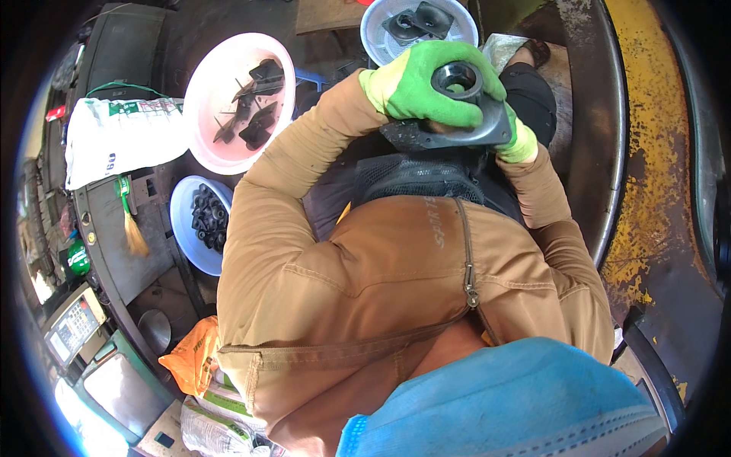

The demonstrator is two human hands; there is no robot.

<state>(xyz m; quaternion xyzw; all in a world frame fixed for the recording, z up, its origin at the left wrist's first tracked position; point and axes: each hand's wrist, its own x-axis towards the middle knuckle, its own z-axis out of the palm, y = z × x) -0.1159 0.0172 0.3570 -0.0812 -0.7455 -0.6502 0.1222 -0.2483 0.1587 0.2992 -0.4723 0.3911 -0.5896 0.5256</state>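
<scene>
A black moulded part (481,131) with a flat, squarish flange and a raised round collar is held up in front of my body. My left hand (419,85), in a green glove, is closed around it, thumb across the flange and fingers over the far side of the collar. Against the right side of the part is my right hand (521,139), also green-gloved. Most of its fingers are hidden behind the part, though it appears to grip it from beneath. Green glove fabric shows through the collar's opening.
A pink basin (199,72) holds several black pieces with thin stems. Below it, a blue-white bowl (183,242) contains small black parts. Beyond my hands, a white basket (375,47) holds similar flanged parts. A white sack (126,137) lies left; a yellow, worn metal edge (647,152) runs along the right.
</scene>
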